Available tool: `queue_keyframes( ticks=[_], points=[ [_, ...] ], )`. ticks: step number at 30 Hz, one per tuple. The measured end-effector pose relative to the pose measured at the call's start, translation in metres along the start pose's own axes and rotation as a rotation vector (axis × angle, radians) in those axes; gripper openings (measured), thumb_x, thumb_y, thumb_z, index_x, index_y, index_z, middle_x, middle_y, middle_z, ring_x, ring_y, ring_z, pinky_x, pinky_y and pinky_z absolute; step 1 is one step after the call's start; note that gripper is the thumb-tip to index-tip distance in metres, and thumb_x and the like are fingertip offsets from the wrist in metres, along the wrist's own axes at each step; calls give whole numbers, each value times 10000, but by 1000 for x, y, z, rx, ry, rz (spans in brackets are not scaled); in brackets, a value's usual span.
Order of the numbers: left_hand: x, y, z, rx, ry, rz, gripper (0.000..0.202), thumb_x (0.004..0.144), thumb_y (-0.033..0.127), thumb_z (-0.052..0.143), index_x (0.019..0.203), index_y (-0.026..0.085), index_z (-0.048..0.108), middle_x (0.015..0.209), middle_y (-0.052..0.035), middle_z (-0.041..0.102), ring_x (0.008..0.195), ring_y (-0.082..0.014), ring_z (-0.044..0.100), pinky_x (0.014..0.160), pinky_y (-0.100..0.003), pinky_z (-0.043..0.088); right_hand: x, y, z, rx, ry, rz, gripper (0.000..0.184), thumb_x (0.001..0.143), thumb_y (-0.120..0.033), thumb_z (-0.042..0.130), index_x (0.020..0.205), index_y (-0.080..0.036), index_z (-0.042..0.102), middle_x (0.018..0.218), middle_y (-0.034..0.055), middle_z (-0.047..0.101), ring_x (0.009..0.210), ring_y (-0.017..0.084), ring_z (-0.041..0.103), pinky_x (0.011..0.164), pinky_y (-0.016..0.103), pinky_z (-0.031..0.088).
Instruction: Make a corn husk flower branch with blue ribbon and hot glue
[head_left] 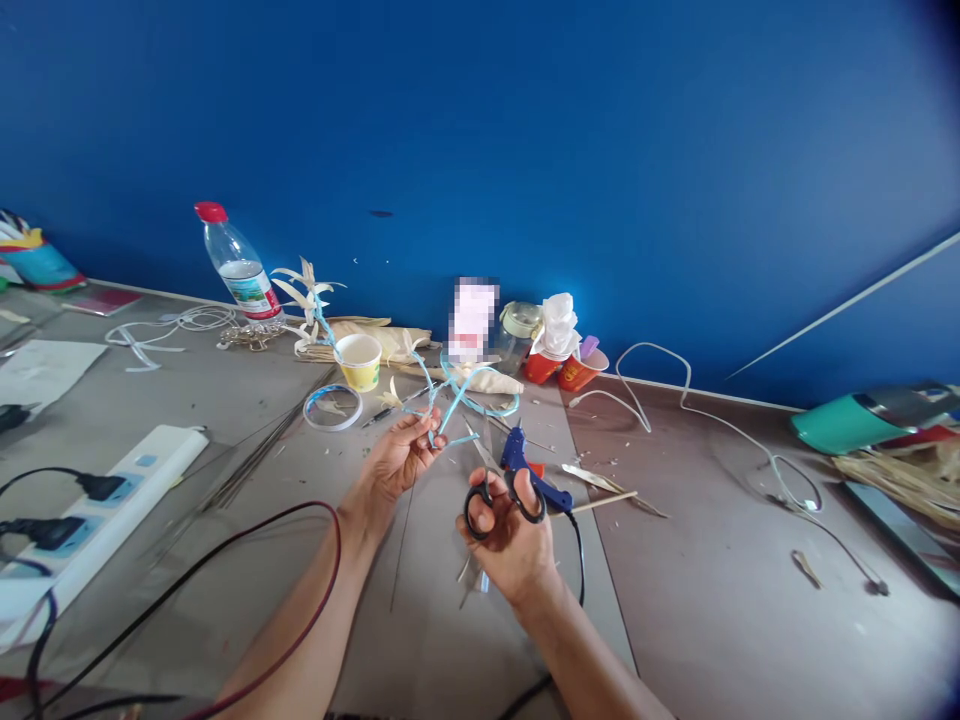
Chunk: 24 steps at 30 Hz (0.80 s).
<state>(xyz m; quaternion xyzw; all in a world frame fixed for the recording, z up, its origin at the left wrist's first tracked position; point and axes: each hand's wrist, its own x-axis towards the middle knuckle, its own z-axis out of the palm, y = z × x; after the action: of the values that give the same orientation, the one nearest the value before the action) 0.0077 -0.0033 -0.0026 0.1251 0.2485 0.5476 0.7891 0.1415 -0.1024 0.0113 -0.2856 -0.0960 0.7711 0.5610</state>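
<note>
My left hand (399,458) pinches a thin stem wrapped in light blue tape (442,412), which curves up to pale straw flowers. My right hand (508,537) grips black-handled scissors (504,498), fingers through the loops, blades pointing up toward the blue stem. A blue glue gun (534,470) lies on the table just behind the scissors, its black cord running past my right wrist.
A white power strip (112,505) with black plugs lies at left, a dark red cable looping near my left arm. A water bottle (240,265), yellow paper cup (360,361), tape roll (332,407), red cups (564,368) and a white cable (712,420) stand along the blue wall.
</note>
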Motion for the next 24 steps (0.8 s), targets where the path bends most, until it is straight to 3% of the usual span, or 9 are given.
queue_keyframes(
  ticks=[10, 17, 24],
  points=[
    [2, 0, -4, 44, -1, -57, 153, 610, 24, 712, 565, 100, 587, 620, -5, 607, 467, -26, 468, 524, -185, 447, 1, 8, -3, -185, 151, -176, 292, 683, -442, 707, 707, -157, 646, 408, -97, 303, 422, 50, 187, 461, 183, 285],
    [2, 2, -8, 91, 16, -46, 134, 627, 28, 700, 597, 114, 601, 653, -6, 611, 450, -28, 454, 510, -190, 455, -1, -3, -1, -177, -73, -5, 486, 637, -634, 647, 823, -185, 655, 549, -7, 519, 526, 114, 411, 534, 239, 359],
    [2, 2, -6, 88, 43, -63, 129, 632, 14, 692, 586, 101, 608, 637, -18, 619, 446, -26, 460, 509, -188, 460, 0, 6, -6, -235, 142, -154, 279, 707, -431, 688, 704, -153, 655, 401, -90, 319, 427, 59, 189, 476, 196, 296]
  ],
)
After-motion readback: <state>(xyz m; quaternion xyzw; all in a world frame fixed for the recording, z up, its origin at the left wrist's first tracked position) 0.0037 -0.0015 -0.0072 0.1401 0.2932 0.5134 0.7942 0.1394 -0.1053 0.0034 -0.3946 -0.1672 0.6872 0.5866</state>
